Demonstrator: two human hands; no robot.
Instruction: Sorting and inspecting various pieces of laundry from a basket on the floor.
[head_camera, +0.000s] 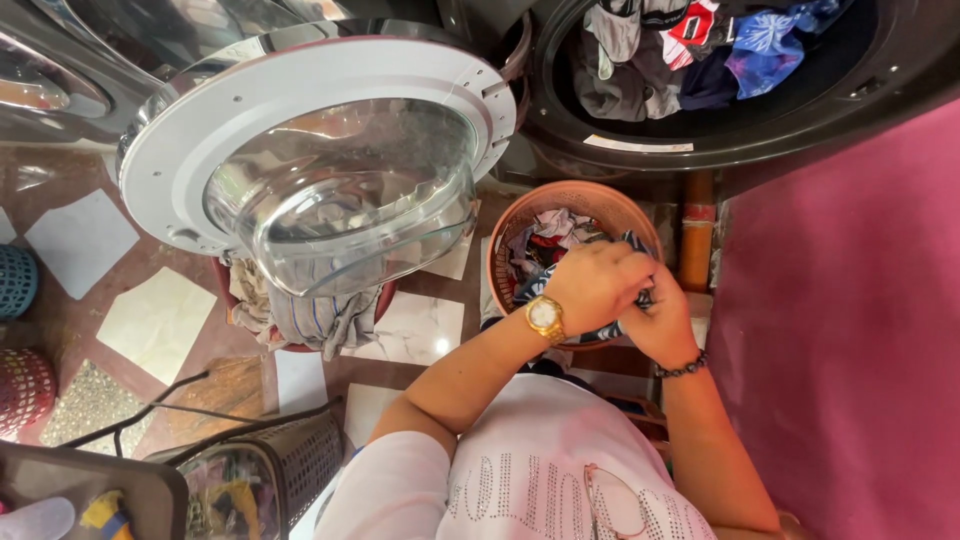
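While my left hand (595, 285) and right hand (655, 320) both clench the dark patterned cloth garment (530, 285) just above the round terracotta plastic laundry basket (510, 225), I judge it could snag on the rim, dragging other clothes onto the floor.

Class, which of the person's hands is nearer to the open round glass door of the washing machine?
Left. The left hand, wearing a gold watch, is closer to the glass door; the right hand lies beyond it, over the brown laundry basket.
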